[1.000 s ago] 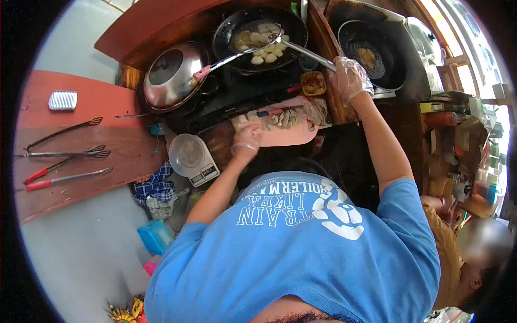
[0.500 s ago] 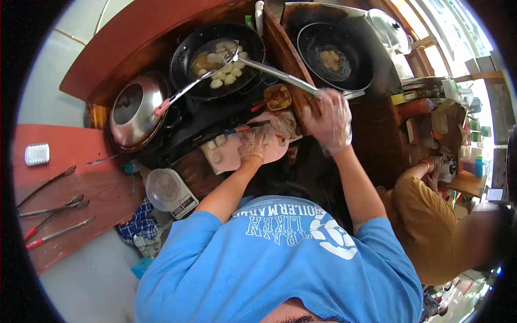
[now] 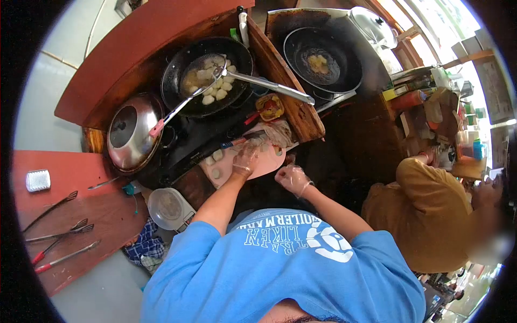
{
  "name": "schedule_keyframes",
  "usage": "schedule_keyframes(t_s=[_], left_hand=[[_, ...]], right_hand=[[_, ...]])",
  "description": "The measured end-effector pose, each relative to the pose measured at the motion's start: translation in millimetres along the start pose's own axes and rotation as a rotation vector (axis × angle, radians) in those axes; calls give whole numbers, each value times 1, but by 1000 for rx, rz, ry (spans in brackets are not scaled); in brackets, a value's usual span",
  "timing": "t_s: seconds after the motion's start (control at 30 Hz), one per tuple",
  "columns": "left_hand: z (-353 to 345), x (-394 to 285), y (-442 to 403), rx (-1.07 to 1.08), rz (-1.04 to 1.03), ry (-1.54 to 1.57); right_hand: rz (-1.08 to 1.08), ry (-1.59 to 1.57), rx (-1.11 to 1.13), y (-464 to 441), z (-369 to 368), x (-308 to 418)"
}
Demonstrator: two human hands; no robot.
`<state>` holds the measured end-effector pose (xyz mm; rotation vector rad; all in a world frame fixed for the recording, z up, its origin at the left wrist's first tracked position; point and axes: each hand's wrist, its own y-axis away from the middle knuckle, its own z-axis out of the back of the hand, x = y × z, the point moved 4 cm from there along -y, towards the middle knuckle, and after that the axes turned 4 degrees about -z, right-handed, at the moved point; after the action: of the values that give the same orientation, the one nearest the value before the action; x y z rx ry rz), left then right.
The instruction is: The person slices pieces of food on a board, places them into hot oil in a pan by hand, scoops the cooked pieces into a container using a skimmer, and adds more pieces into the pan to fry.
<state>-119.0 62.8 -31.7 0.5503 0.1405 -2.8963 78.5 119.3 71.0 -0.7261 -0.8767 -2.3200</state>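
Note:
My left hand (image 3: 247, 159), in a clear plastic glove, lies over the pink cutting board (image 3: 264, 164), its fingers spread. Just beyond its fingers is a knife with a dark patterned handle (image 3: 235, 142). Small pale round pieces (image 3: 217, 155) sit at the board's left end. My right hand (image 3: 293, 180), also gloved, is at the board's near right edge with its fingers curled; what they hold, if anything, is hidden. Ahead, a wok (image 3: 188, 102) holds pale dumpling-like balls (image 3: 221, 94) in oil. A long metal handle (image 3: 274, 89) rests across the wooden divider, reaching into this wok.
A second wok (image 3: 344, 75) with a browned piece frying stands right of the wooden divider (image 3: 301, 110). A metal lid (image 3: 126, 132), a kitchen scale (image 3: 186, 210) and several tongs (image 3: 59, 231) are to the left. A co-worker in a brown shirt (image 3: 425, 215) is at the right.
My right hand has let go of the long metal handle and come down to the board's near edge. That handle now rests on the divider. My left hand stays over the board.

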Motion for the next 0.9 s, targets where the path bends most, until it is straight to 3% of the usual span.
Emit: schedule_keyframes(t_s=[0.13, 0.2, 0.27, 0.37, 0.4, 0.47, 0.53, 0.6, 0.63, 0.67, 0.7, 0.73, 0.8, 0.9], left_hand=[[25, -7, -3, -188, 12, 152], [33, 1, 5, -108, 382, 491], [46, 5, 10, -216, 387, 540], [43, 19, 20, -437, 460, 861], [54, 16, 21, -447, 465, 856], [79, 5, 25, -418, 486, 1027], [122, -22, 25, -409, 483, 1139], [156, -38, 18, -397, 469, 1251], [173, -44, 10, -441, 341, 1110], [194, -54, 2, -478, 216, 967], [237, -77, -9, -520, 44, 727], [261, -90, -23, -523, 39, 721], [294, -129, -57, -535, -281, 431], [297, -168, -124, -515, -432, 314]], right_hand=[[-136, -159, 49, -31, -34, -13], [-240, -431, 120, -48, -57, -25], [-343, -521, 209, -58, -64, -15], [-484, -774, 101, -64, -60, 10], [-476, -770, 109, -64, -58, 23], [-418, -1061, 115, -61, -45, 56], [-375, -1024, 174, -52, -14, 99], [-85, -962, 206, -36, 30, 146], [-4, -792, 131, -27, 54, 164], [34, -1049, 127, -20, 69, 174], [88, -1046, 97, -18, 85, 176], [141, -1041, 68, -16, 105, 175], [70, -1023, 3, -1, 163, 182], [202, -999, -177, -13, 225, 159]])
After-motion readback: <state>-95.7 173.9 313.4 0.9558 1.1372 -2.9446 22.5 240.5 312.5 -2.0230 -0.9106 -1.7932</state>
